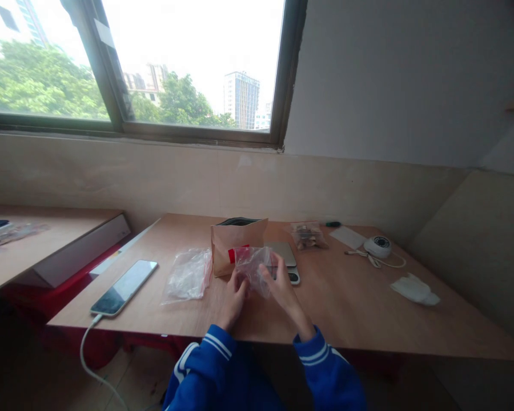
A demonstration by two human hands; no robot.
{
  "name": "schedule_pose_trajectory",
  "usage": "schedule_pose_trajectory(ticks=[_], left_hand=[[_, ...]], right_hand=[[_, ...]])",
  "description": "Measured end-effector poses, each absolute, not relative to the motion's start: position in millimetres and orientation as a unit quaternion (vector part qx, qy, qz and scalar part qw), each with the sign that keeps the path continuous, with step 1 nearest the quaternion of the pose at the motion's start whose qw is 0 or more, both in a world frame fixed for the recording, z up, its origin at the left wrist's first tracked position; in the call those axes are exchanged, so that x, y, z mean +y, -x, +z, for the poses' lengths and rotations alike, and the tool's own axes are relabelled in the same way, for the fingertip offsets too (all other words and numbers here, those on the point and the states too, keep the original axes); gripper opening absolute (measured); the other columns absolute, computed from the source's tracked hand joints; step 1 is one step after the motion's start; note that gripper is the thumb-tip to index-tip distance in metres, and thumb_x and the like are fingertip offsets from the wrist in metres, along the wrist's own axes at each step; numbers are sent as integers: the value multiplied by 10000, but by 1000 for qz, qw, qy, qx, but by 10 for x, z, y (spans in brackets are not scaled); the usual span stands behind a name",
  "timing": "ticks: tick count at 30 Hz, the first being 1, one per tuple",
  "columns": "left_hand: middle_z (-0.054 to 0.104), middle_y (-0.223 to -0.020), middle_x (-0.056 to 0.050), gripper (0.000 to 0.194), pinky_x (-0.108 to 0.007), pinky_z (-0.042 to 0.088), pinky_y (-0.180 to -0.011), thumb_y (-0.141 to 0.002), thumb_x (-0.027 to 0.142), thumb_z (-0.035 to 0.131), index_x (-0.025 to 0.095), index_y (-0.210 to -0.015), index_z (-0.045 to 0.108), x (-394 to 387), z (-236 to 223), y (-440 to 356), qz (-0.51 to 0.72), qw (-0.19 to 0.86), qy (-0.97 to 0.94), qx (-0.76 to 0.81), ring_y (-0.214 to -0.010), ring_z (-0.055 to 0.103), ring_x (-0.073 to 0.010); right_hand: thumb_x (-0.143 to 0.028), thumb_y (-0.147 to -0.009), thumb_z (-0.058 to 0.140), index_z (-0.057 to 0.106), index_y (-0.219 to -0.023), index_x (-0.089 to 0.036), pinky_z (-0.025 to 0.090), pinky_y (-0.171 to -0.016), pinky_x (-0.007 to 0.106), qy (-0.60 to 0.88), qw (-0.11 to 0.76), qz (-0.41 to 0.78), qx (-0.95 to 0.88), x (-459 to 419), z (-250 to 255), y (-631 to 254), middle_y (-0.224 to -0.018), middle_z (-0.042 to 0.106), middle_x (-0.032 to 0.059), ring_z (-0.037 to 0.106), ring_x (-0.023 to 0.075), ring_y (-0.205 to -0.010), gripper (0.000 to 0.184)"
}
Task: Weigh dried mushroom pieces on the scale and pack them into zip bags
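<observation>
Both of my hands hold a small clear plastic bag [253,264] just above the wooden table [351,308]. My left hand [235,299] pinches the bag's lower left side. My right hand [282,288] grips its right side with fingers curled. Directly behind the bag stands an open brown paper bag [235,242] with a red mark. A grey kitchen scale [285,257] lies beside my right hand, partly hidden by it. A pile of empty clear bags [188,275] lies to the left.
A phone [124,287] on a white cable lies at the table's left front edge. At the back right are a filled clear bag [307,235], a white round device [377,246] with cord and a crumpled tissue [414,289]. A second desk [47,240] stands left.
</observation>
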State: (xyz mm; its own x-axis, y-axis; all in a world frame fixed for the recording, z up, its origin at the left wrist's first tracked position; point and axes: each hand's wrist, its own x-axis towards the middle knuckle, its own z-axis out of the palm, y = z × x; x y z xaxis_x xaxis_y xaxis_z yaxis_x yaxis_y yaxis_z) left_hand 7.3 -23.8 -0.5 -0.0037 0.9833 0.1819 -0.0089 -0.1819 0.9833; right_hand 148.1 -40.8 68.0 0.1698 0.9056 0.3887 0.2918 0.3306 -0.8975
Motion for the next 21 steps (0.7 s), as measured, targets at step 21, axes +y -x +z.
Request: schedule_pose_trajectory(ticks=[21], left_hand=[[484, -568, 26, 434, -249, 403, -537, -851, 592, 380, 201, -722, 517, -492, 591, -81, 540, 325, -553, 545, -541, 486, -138]], right_hand=[[-468, -924, 415, 618, -936, -214, 480, -592, 262, 477, 499, 364, -625, -671, 417, -1389, -745, 660, 19, 616, 164, -612, 326]])
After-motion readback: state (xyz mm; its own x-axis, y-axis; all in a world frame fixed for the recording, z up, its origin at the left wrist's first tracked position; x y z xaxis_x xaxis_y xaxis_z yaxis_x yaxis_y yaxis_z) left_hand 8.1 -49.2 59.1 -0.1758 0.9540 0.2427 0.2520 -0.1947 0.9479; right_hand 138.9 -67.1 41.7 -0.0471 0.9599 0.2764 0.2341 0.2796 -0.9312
